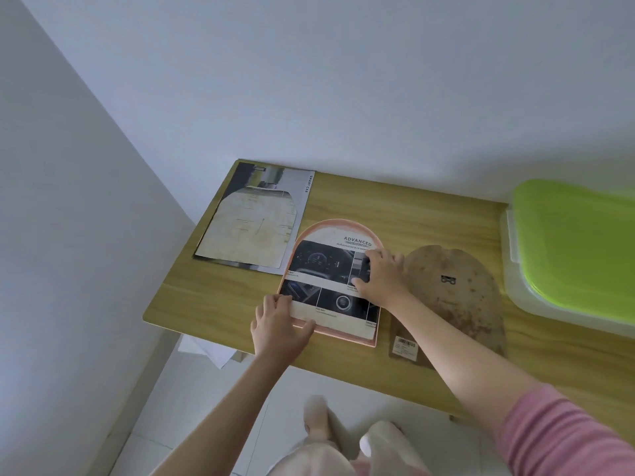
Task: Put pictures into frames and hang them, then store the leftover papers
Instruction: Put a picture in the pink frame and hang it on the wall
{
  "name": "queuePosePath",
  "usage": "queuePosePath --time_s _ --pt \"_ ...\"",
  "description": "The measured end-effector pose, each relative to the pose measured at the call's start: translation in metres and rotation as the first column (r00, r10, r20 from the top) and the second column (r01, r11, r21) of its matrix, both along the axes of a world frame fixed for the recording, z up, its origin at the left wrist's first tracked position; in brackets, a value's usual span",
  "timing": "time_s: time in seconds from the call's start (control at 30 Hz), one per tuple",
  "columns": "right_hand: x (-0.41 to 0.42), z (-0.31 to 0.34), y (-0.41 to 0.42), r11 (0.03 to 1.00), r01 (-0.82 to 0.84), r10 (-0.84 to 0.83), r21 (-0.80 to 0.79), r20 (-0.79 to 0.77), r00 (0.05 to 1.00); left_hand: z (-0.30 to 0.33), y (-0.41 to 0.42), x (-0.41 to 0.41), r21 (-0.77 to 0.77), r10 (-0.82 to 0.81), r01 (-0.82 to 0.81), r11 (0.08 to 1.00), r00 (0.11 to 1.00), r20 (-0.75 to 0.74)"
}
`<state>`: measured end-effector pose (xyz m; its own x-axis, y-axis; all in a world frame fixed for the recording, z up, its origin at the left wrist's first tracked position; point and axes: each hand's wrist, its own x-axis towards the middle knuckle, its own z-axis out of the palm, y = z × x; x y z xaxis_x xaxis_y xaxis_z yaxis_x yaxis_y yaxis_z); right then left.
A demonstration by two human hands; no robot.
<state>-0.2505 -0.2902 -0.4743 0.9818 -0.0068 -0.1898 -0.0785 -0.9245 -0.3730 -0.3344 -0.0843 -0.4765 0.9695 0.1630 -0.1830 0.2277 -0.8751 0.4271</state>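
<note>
A pink arch-topped frame (338, 225) lies flat on the wooden table (220, 293). Inside it rests a printed picture (326, 269) with dark car-interior photos and the word ADVANCED. My left hand (280, 326) grips the frame's lower left corner, thumb on the picture's bottom edge. My right hand (383, 278) presses flat on the picture's right side, fingers spread. To the right of the frame lies its brown arch-shaped backing board (457, 304), hanger side up, with a barcode label at its bottom.
Leftover papers (254, 218), a cut-out sheet on a SMART CAR page, lie at the table's far left. A clear storage box with a green lid (577, 242) stands at the right. White walls meet at the left. White sheets (209, 350) lie on the floor under the table.
</note>
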Motion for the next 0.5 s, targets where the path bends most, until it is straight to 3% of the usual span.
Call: queuePosePath --time_s 0.23,0.37,0.5 --pt "-0.007 0.003 0.004 0.968 0.091 -0.11 0.234 0.068 0.992 -0.003 -0.001 0.001 0.005 0.011 -0.011 1.0 1.0 0.012" --pt "-0.025 0.012 0.008 0.896 0.167 -0.233 0.411 0.116 0.966 -0.003 -0.001 0.002 0.021 0.003 -0.004 1.0 1.0 0.008" --pt "-0.046 0.014 0.013 0.791 0.291 -0.374 0.538 0.05 0.926 -0.003 0.0 0.002 0.009 0.009 -0.009 1.0 1.0 0.014"
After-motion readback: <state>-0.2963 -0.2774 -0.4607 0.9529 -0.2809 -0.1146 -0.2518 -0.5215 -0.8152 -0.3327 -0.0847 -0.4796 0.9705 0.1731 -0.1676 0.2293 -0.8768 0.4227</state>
